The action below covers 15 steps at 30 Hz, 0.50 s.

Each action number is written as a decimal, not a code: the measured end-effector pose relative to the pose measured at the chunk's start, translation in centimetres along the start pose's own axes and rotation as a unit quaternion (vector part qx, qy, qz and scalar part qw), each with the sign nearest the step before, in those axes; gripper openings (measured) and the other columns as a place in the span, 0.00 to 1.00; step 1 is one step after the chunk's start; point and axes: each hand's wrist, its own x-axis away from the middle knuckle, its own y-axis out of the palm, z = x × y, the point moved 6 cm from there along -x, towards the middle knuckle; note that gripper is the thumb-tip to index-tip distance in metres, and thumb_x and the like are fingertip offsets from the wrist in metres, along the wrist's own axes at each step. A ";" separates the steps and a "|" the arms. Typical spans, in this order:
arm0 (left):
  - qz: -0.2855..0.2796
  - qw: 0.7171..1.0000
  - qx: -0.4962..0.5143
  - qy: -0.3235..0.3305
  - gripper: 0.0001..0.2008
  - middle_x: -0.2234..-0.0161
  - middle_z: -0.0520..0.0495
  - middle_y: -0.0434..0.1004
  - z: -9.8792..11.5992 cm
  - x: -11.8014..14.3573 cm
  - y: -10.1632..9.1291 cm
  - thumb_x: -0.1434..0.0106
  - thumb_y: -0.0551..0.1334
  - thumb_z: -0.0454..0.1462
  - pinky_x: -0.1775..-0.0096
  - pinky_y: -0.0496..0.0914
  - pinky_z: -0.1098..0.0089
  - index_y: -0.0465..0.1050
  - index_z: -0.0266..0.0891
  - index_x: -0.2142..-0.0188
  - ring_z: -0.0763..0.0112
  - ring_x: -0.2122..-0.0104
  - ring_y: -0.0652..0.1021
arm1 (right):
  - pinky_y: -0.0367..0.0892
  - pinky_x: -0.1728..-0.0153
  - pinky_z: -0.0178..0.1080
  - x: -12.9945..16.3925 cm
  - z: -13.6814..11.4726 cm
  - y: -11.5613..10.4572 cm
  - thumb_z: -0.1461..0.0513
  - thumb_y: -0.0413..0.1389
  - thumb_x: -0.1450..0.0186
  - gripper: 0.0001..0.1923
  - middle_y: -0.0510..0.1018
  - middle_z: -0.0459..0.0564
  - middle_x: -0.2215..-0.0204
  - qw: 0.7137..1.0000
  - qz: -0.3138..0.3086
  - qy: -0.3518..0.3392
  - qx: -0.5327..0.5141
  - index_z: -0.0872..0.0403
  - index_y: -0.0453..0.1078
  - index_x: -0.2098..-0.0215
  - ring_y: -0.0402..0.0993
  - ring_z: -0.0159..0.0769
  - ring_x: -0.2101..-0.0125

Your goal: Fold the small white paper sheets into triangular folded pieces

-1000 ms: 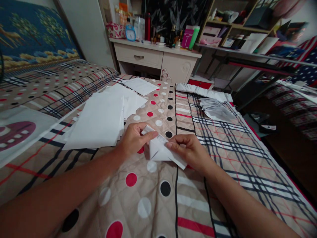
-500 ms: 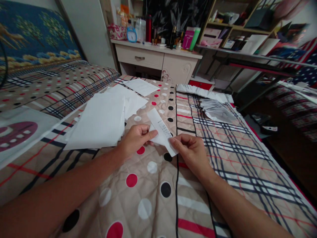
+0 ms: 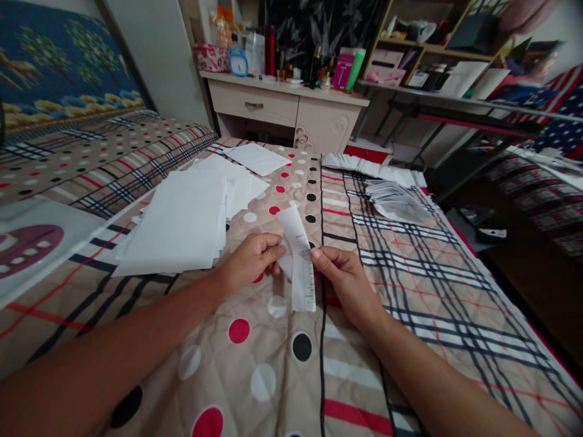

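1. The left hand (image 3: 252,261) is closed on the left edge of a long, narrow folded paper strip (image 3: 301,261), thumb and fingertips pinched together on it.
2. The right hand (image 3: 342,276) pinches the strip's right edge near the middle, fingers curled in, thumb on top.
3. The strip is held between the two hands just above the quilt (image 3: 282,358), running nearly straight away from the person; a line of small print shows along its right side.
4. Its near end hangs free below the fingers and its far end sticks up past them.
5. To the left of the hands, close by, a thick stack of white sheets (image 3: 177,224) lies on the quilt, with more loose sheets fanned out behind it.
6. One separate sheet (image 3: 257,159) lies further back, near the quilt's far edge.
7. Well to the right, a pile of folded papers (image 3: 396,200) sits on the plaid part of the quilt, beside a long white row (image 3: 371,170) of the same.
8. Beyond the bed stands a cream dresser (image 3: 291,112) crowded with bottles and a small blue clock (image 3: 237,62).
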 end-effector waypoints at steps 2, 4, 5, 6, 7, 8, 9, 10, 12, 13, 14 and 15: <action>-0.023 1.000 -0.021 0.002 0.18 0.77 0.49 0.68 0.0 0.0 0.3 0.41 0.61 0.48 0.76 0.65 0.79 0.68 0.32 0.72 0.78 0.80 0.69 | 0.63 0.74 0.32 0.0 0.1 0.0 0.45 0.59 0.36 0.25 0.70 0.51 0.75 1.000 -0.001 0.009 -0.003 0.60 0.69 0.73 0.65 0.30 0.75; -0.048 0.998 -0.043 0.006 0.18 0.78 0.50 0.68 -0.2 0.0 0.6 0.40 0.60 0.48 0.76 0.64 0.80 0.68 0.33 0.72 0.79 0.80 0.69 | 0.65 0.72 0.32 -0.1 0.2 -0.2 0.44 0.58 0.36 0.25 0.72 0.52 0.74 1.000 0.015 0.010 -0.006 0.59 0.70 0.70 0.67 0.31 0.73; -0.055 0.997 -0.055 0.008 0.18 0.78 0.50 0.67 -0.3 0.0 0.7 0.39 0.59 0.48 0.77 0.63 0.80 0.69 0.33 0.72 0.79 0.80 0.68 | 0.65 0.72 0.32 -0.1 0.1 -0.4 0.45 0.59 0.36 0.24 0.72 0.52 0.73 1.000 0.025 0.006 -0.008 0.59 0.71 0.69 0.68 0.32 0.73; -0.057 0.996 -0.064 0.009 0.18 0.78 0.50 0.66 -0.4 0.0 0.8 0.39 0.59 0.48 0.77 0.63 0.80 0.69 0.32 0.72 0.79 0.80 0.68 | 0.64 0.73 0.32 -0.1 0.0 -0.5 0.45 0.61 0.37 0.23 0.73 0.51 0.73 0.999 0.033 -0.002 -0.013 0.59 0.70 0.69 0.68 0.31 0.73; -0.057 0.996 -0.067 0.008 0.19 0.78 0.50 0.66 -0.4 0.0 0.8 0.39 0.59 0.48 0.78 0.63 0.80 0.69 0.32 0.71 0.79 0.80 0.68 | 0.64 0.73 0.31 -0.2 -0.1 -0.5 0.47 0.63 0.39 0.22 0.73 0.50 0.73 0.999 0.037 -0.010 -0.019 0.59 0.70 0.68 0.67 0.31 0.74; -0.055 0.997 -0.062 0.005 0.19 0.78 0.50 0.67 -0.5 0.0 0.8 0.39 0.60 0.49 0.78 0.63 0.80 0.70 0.32 0.70 0.78 0.80 0.68 | 0.63 0.74 0.31 -0.2 -0.2 -0.5 0.49 0.65 0.41 0.21 0.72 0.50 0.74 0.999 0.041 -0.019 -0.023 0.59 0.70 0.69 0.67 0.30 0.75; -0.053 0.997 -0.049 0.002 0.21 0.77 0.49 0.68 -0.4 0.1 0.9 0.39 0.60 0.51 0.77 0.64 0.79 0.70 0.32 0.69 0.78 0.79 0.69 | 0.62 0.75 0.30 -0.2 -0.4 -0.5 0.50 0.67 0.43 0.21 0.72 0.49 0.75 0.998 0.046 -0.028 -0.022 0.59 0.69 0.71 0.66 0.29 0.76; -0.050 0.998 -0.029 0.000 0.22 0.75 0.48 0.69 -0.4 0.2 0.9 0.39 0.61 0.52 0.76 0.65 0.79 0.70 0.32 0.68 0.77 0.78 0.70 | 0.61 0.77 0.29 -0.2 -0.6 -0.6 0.52 0.67 0.43 0.20 0.71 0.48 0.77 0.998 0.056 -0.037 -0.016 0.60 0.68 0.72 0.65 0.28 0.77; -0.045 0.999 0.008 0.000 0.23 0.71 0.46 0.73 -0.2 0.4 1.1 0.42 0.66 0.52 0.72 0.69 0.78 0.71 0.31 0.65 0.74 0.73 0.74 | 0.58 0.79 0.28 -0.1 -0.9 -0.7 0.54 0.67 0.43 0.19 0.69 0.47 0.80 0.994 0.091 -0.056 0.006 0.60 0.67 0.74 0.62 0.26 0.80; -0.040 0.999 0.016 0.000 0.24 0.70 0.45 0.74 -0.1 0.5 1.2 0.45 0.69 0.51 0.71 0.69 0.78 0.71 0.31 0.64 0.73 0.72 0.74 | 0.57 0.80 0.28 0.0 -1.0 -0.8 0.54 0.67 0.43 0.18 0.68 0.46 0.80 0.992 0.109 -0.064 0.017 0.60 0.68 0.74 0.61 0.25 0.80; -0.036 0.999 0.016 -0.002 0.24 0.70 0.45 0.75 -0.1 0.7 1.3 0.48 0.71 0.49 0.71 0.69 0.78 0.71 0.30 0.64 0.73 0.72 0.75 | 0.57 0.80 0.28 0.1 -1.1 -0.7 0.55 0.67 0.42 0.18 0.68 0.46 0.81 0.990 0.121 -0.067 0.022 0.60 0.68 0.73 0.61 0.25 0.81; -0.032 0.999 0.015 -0.005 0.24 0.70 0.45 0.75 -0.1 0.7 1.4 0.49 0.73 0.48 0.72 0.69 0.78 0.71 0.30 0.65 0.73 0.72 0.75 | 0.59 0.80 0.28 0.1 -1.0 -0.6 0.55 0.67 0.43 0.17 0.69 0.46 0.80 0.990 0.123 -0.067 0.018 0.60 0.69 0.72 0.62 0.25 0.80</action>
